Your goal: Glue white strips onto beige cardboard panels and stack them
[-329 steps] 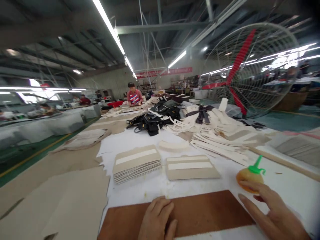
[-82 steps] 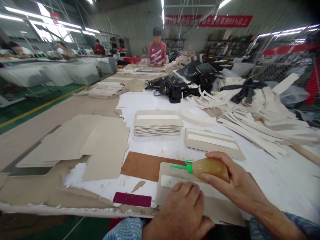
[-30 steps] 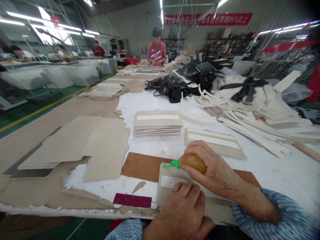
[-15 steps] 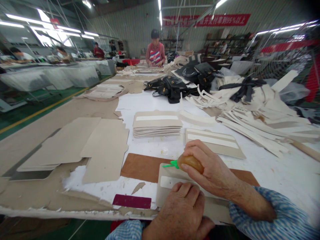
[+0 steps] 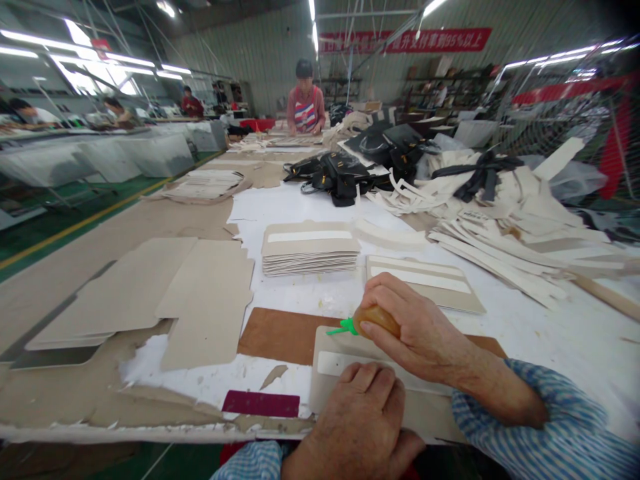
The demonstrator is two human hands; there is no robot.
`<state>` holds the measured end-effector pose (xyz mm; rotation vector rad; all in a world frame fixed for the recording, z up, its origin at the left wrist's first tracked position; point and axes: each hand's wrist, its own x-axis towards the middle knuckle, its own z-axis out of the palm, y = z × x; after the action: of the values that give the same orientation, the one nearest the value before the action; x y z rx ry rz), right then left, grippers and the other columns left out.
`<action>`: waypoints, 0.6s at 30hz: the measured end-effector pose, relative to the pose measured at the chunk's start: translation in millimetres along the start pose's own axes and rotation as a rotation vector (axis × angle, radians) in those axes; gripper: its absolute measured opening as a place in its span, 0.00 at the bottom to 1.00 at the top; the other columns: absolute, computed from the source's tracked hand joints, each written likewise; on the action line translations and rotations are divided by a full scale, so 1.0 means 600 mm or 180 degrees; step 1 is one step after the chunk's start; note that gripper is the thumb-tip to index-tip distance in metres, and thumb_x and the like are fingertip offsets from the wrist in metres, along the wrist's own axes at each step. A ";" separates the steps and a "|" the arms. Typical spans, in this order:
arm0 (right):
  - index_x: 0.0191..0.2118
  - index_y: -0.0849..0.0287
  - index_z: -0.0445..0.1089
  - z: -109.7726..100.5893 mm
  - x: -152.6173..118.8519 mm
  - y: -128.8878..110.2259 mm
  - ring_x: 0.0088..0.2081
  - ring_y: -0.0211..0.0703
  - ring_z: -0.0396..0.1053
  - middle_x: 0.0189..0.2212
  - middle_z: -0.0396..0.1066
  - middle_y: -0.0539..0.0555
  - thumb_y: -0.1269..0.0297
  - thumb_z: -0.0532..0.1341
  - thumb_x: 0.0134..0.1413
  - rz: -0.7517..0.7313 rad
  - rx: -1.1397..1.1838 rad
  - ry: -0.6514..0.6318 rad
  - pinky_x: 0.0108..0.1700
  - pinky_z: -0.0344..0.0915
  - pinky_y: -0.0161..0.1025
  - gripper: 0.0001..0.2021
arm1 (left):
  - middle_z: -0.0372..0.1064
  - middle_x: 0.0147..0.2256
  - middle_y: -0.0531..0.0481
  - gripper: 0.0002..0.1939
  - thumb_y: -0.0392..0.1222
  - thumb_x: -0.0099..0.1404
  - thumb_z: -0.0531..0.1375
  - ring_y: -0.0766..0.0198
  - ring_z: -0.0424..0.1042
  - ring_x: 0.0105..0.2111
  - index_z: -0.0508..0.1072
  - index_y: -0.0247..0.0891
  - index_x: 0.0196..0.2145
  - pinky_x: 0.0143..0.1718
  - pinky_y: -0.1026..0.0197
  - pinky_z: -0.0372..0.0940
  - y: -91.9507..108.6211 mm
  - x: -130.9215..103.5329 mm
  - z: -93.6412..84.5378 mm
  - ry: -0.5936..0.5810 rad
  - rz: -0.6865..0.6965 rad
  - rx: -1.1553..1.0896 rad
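My right hand [image 5: 415, 333] is wrapped round a squeeze bottle [image 5: 379, 323] filled with something amber-brown. The bottle's green nozzle [image 5: 342, 327] points left, its tip at the upper left part of a beige panel [image 5: 325, 387]. A white strip [image 5: 327, 363] runs across this panel. My left hand [image 5: 363, 417] presses down on the panel with bent fingers close together, its thumb near the table's front edge; the fingertips' undersides are hidden. Behind the panel lies a brown rectangular piece [image 5: 283, 335], partly covered by it and by my right hand.
A stack of beige panels [image 5: 310, 257] stands ahead, with more strip-bearing panels [image 5: 430, 297] to its right. Flat beige pieces [image 5: 205, 313] lie left, a maroon strip [image 5: 261, 404] near the edge. Black bags [image 5: 340, 173] and pale offcuts [image 5: 500, 247] pile up behind. A person [image 5: 306, 107] stands at the far end.
The nozzle tip has shifted slightly right along the panel, away from its left edge. My left hand stays in place on the panel. The whole view has turned a little.
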<state>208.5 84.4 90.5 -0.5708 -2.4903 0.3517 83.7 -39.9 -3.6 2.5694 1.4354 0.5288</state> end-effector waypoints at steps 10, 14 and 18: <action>0.41 0.55 0.65 -0.015 -0.009 0.009 0.42 0.51 0.67 0.40 0.68 0.56 0.73 0.59 0.62 0.0166 -0.0064 -0.0149 0.43 0.68 0.48 0.05 | 0.74 0.52 0.44 0.22 0.56 0.74 0.59 0.50 0.70 0.53 0.73 0.34 0.53 0.58 0.49 0.66 -0.001 0.003 -0.006 -0.0058 -0.0072 -0.0104; 0.41 0.55 0.64 -0.017 -0.013 0.012 0.42 0.50 0.67 0.40 0.68 0.56 0.73 0.60 0.61 0.0190 -0.0068 -0.0092 0.43 0.67 0.47 0.07 | 0.74 0.53 0.43 0.24 0.57 0.74 0.59 0.50 0.70 0.53 0.72 0.34 0.54 0.59 0.48 0.66 0.001 0.002 -0.007 -0.0051 -0.0089 -0.0117; 0.40 0.55 0.63 -0.019 -0.011 0.011 0.41 0.50 0.67 0.39 0.69 0.55 0.73 0.60 0.60 0.0161 -0.0102 -0.0119 0.43 0.67 0.46 0.07 | 0.74 0.53 0.43 0.22 0.56 0.73 0.60 0.50 0.71 0.53 0.73 0.34 0.53 0.58 0.48 0.66 0.002 0.003 -0.006 0.0008 -0.0097 -0.0094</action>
<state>221.9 88.5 94.5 -0.6466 -2.5251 0.3451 84.2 -39.0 0.2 2.5210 1.4540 0.5447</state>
